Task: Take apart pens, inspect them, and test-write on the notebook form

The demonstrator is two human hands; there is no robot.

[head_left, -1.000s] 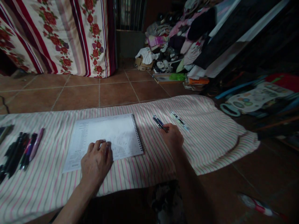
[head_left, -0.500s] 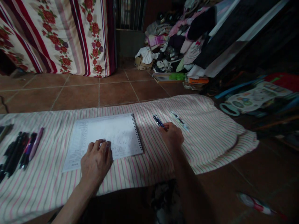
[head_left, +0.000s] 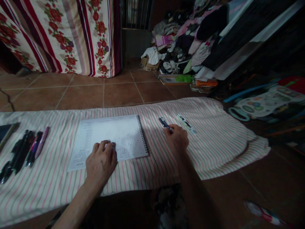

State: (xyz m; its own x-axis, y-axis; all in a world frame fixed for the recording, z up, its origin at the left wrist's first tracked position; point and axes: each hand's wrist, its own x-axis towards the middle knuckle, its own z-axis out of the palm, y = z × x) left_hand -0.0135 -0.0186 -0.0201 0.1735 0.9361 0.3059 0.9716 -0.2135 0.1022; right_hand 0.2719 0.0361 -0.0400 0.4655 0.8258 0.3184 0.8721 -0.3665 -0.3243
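A spiral notebook (head_left: 114, 130) lies on the striped cloth, its page bearing faint handwriting and its coil along the right side. My left hand (head_left: 101, 159) rests on the lower part of that page, fingers loosely bent and spread, with nothing visible in it. To the right of the coil, my right hand (head_left: 177, 138) pinches the near end of some dark pens (head_left: 164, 122) lying close together; the fingers hide their lower ends. Just beyond that hand is a slim white and black item (head_left: 186, 123), possibly a packaged pen.
Several markers and pens (head_left: 23, 149) lie in a group at the left, near a dark framed object (head_left: 7, 133). The striped cloth (head_left: 221, 143) covers the low table. Behind are a floral curtain (head_left: 78, 41) and a clothes pile (head_left: 176, 44). A bottle-like item (head_left: 262, 213) lies at lower right.
The view has turned slightly left, so things sit a little further right in the picture. Both hands keep nearly the same places on the notebook and the pens.
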